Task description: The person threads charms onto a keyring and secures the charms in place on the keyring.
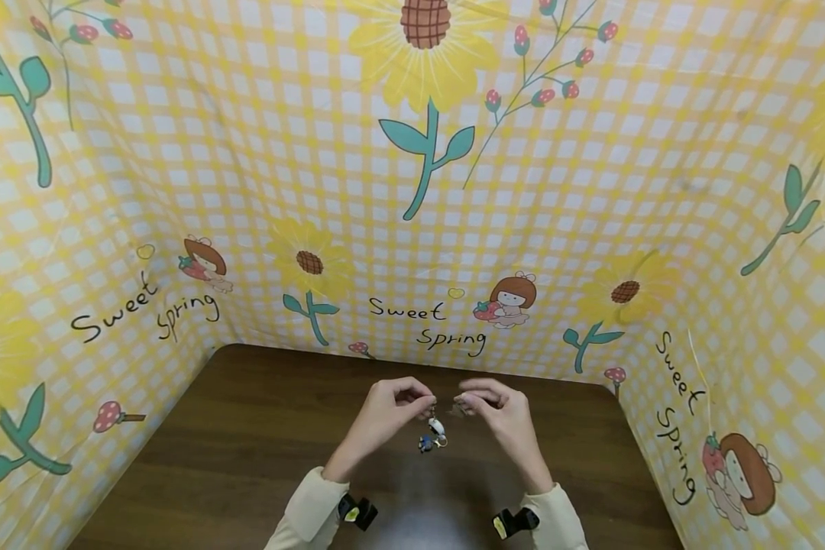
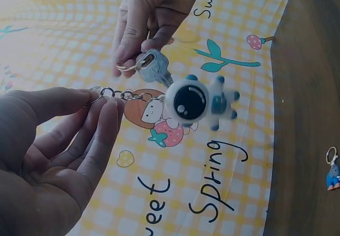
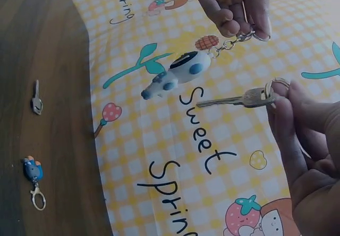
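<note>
Both hands are raised over the table, a small gap apart. The left hand [image 1: 388,416] pinches the metal ring of an astronaut keychain [image 2: 192,104] between thumb and fingertips. From that ring a short chain [image 2: 127,94] runs to the white astronaut with its black visor and blue-grey details. Opposite it, the right hand [image 1: 507,412] holds a split ring [image 3: 280,82] between thumb and fingers. A silver key [image 3: 239,99] hangs on this ring, its blade pointing toward the astronaut in the right wrist view. The two rings are apart.
On the dark wooden table [image 1: 282,435] lie a loose key [image 3: 36,99] and a blue figure keychain [image 3: 33,169] with a metal clasp [image 3: 38,199]. A yellow checked cloth [image 1: 247,191] with printed flowers stands around the table's back and sides.
</note>
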A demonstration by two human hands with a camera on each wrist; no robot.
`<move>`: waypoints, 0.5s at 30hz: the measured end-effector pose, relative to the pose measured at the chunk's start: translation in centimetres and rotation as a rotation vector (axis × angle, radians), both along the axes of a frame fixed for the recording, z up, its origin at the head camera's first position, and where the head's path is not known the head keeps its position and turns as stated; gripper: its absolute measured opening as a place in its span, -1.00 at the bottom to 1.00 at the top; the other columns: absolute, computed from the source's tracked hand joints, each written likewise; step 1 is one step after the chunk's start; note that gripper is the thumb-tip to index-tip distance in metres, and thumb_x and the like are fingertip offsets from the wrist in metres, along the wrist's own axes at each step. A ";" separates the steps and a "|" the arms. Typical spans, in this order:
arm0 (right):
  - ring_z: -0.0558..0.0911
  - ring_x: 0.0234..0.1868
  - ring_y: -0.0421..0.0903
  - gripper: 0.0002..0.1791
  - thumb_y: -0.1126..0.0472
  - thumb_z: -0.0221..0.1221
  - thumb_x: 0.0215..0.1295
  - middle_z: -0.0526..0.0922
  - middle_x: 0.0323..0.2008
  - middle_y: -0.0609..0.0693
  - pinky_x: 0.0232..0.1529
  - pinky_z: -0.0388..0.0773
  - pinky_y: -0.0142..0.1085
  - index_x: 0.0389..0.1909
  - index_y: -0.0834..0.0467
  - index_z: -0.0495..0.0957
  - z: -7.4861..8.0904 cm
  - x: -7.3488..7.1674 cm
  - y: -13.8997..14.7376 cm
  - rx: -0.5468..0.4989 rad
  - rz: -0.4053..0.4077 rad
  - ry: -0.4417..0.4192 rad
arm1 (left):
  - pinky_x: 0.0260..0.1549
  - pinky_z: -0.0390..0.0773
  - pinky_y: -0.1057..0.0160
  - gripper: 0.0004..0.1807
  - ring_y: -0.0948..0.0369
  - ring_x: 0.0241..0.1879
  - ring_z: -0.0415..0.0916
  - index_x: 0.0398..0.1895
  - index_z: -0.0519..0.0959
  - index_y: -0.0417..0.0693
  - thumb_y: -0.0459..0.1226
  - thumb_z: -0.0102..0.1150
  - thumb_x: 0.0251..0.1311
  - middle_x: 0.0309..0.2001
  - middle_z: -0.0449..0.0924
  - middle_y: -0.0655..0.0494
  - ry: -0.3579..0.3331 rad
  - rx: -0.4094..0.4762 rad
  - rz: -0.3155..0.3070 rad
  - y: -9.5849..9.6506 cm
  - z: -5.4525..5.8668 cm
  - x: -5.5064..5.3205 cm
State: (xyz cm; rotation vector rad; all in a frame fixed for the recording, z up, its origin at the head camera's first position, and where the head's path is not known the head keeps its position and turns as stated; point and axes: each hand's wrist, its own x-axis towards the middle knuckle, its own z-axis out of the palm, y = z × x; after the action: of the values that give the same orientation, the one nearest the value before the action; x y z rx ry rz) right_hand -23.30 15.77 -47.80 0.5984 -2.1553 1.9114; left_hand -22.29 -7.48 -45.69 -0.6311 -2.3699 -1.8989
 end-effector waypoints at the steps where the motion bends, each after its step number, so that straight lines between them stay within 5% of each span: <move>1: 0.79 -0.32 -0.16 -0.86 0.40 0.33 0.42 0.82 -0.28 0.20 -0.26 0.74 -0.30 -0.08 0.36 0.71 0.0 0.0 0.0 0.006 0.003 0.014 | -0.30 0.71 0.34 -0.94 0.01 -0.33 0.75 -0.23 0.75 -0.21 -0.37 0.36 0.40 -0.31 0.77 -0.04 0.001 -0.001 0.000 0.0 0.0 0.0; 5: 0.76 -0.31 -0.18 -0.95 0.41 0.34 0.40 0.79 -0.28 0.22 -0.24 0.73 -0.32 -0.23 0.35 0.74 0.1 0.0 -0.1 0.003 -0.002 0.074 | -0.29 0.72 0.30 -0.94 0.08 -0.34 0.75 -0.23 0.75 -0.21 -0.37 0.35 0.41 -0.32 0.77 -0.03 0.017 0.010 -0.010 0.1 0.2 -0.1; 15: 0.66 -0.31 -0.17 -0.95 0.47 0.37 0.34 0.72 -0.26 0.19 -0.31 0.57 -0.47 -0.26 0.29 0.76 1.3 0.4 -0.4 0.007 -0.058 0.171 | -0.29 0.76 0.20 -0.91 -0.07 -0.35 0.77 -0.23 0.76 -0.23 -0.35 0.37 0.40 -0.34 0.78 -0.06 0.064 0.017 -0.035 0.4 1.0 -0.2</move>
State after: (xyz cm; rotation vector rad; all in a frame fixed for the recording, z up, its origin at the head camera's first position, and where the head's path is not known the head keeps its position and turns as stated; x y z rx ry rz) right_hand -22.90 15.40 -46.47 0.6674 -2.0510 1.7562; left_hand -22.54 -7.03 -44.68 -0.7255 -2.3172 -1.8809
